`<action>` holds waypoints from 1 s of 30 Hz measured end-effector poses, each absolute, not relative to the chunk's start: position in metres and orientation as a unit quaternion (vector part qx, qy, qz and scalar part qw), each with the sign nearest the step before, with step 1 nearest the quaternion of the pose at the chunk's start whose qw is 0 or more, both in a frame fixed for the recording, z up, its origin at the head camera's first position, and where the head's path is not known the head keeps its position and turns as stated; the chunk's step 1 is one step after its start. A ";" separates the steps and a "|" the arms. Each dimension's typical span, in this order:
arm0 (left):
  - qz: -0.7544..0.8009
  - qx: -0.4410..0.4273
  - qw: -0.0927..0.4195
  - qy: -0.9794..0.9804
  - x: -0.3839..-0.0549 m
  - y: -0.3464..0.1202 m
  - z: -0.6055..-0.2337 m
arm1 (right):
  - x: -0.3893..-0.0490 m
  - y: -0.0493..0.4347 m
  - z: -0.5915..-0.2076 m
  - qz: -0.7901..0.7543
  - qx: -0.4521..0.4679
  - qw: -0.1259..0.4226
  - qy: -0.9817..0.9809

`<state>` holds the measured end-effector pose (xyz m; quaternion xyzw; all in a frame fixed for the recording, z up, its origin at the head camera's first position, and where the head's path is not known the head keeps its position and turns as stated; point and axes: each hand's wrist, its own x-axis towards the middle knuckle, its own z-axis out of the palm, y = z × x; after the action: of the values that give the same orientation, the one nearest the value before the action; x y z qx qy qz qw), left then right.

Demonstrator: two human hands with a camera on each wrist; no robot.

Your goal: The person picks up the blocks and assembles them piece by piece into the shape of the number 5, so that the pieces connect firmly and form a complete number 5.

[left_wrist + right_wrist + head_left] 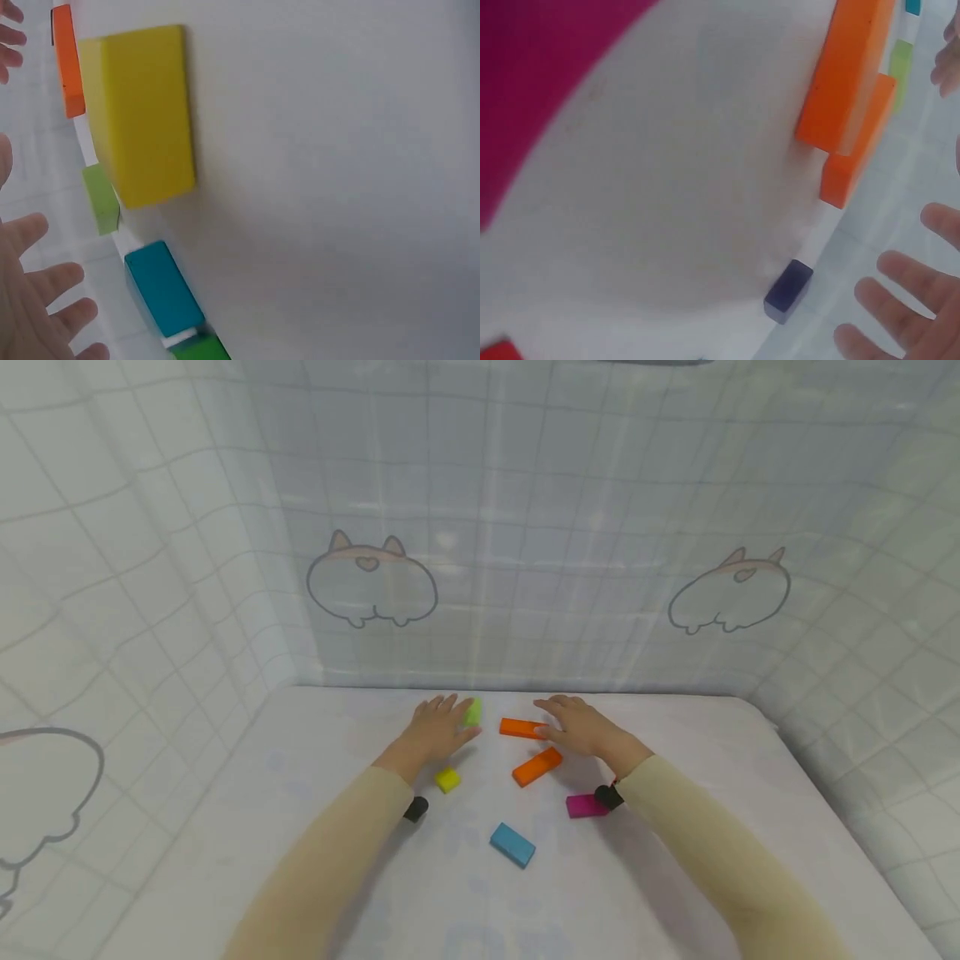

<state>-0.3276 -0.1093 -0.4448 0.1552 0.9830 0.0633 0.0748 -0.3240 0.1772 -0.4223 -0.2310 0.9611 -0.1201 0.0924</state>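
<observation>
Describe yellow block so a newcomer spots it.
On the white surface, find the person's left sleeve. Just right of its cuff lies the yellow block. Plain yellow separates it from the lime block beyond and the orange blocks to the right.

White tabletop [330, 735]: surface layout

Lying directly on it: yellow block [447, 780]; light green block [473, 712]; two neighbouring orange blocks [537, 767]; magenta block [585, 807]; blue block [513, 845]; teal block [165, 289] beside green block [201, 348]; dark purple block [788, 291]; partly visible red piece [501, 352].

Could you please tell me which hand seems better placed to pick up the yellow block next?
Probably the left hand: in the head view it is close to the yellow block, its fingers spread. The right hand is farther off, by the far orange block.
</observation>
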 end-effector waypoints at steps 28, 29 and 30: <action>0.165 0.101 0.063 0.979 -0.355 -0.098 -0.449 | -0.359 0.164 -0.441 -0.216 -0.161 0.148 0.952; 0.167 0.100 0.067 0.979 -0.355 -0.097 -0.450 | -0.360 0.164 -0.441 -0.216 -0.160 0.149 0.951; 0.166 0.100 0.070 0.979 -0.355 -0.097 -0.450 | -0.360 0.165 -0.442 -0.216 -0.161 0.151 0.951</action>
<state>-0.3551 -0.0971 -0.4505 0.1000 0.9785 0.1662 0.0698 -0.3602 0.1649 -0.4415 -0.1605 0.9513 -0.2155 0.1508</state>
